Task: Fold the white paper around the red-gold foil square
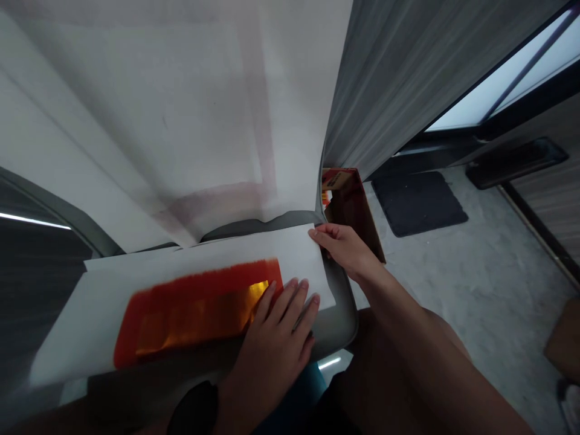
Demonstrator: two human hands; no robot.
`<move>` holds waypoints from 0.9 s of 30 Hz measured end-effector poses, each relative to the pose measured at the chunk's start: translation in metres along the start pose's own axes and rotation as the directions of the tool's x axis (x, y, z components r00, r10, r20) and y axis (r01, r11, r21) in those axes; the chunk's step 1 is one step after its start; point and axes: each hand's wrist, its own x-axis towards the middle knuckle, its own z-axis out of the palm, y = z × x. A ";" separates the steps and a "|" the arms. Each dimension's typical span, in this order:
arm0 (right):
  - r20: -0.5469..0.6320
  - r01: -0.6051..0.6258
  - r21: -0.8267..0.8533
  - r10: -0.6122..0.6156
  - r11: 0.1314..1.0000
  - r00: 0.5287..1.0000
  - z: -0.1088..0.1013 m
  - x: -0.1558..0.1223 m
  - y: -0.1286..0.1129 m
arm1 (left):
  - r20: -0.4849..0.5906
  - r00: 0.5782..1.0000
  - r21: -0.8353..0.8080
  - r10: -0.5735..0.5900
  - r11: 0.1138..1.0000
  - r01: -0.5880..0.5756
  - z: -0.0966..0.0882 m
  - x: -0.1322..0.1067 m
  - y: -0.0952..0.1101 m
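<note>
A white paper sheet (254, 241) with a red painted block (158, 296) lies on a grey surface with a rounded corner (342, 320). A shiny gold band (194, 323) runs along the red block. My left hand (281, 332) lies palm down on the sheet, fingers spread over the right end of the red and gold area. At the sheet's upper right corner, my right hand (339, 244) pinches the paper edge between thumb and fingers. Part of the gold band is hidden beneath my left fingers.
Behind the sheet rises a large white sheet (181, 109) with faint pink marks. An open cardboard box (357, 211) stands on the floor to the right. Beyond it lies a dark mat (419, 202), near a grey wall (408, 60) and a window (516, 72).
</note>
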 end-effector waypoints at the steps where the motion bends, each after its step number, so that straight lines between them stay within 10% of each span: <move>1: 0.000 -0.001 0.001 0.001 1.000 1.000 0.000 0.000 0.000 | 0.000 1.000 -0.001 -0.002 1.000 0.002 0.000 0.000 0.000; 27: -0.070 0.037 -0.071 -0.042 0.997 0.997 0.003 0.004 0.001 | 0.045 0.999 0.026 0.018 0.999 -0.019 0.010 -0.009 -0.005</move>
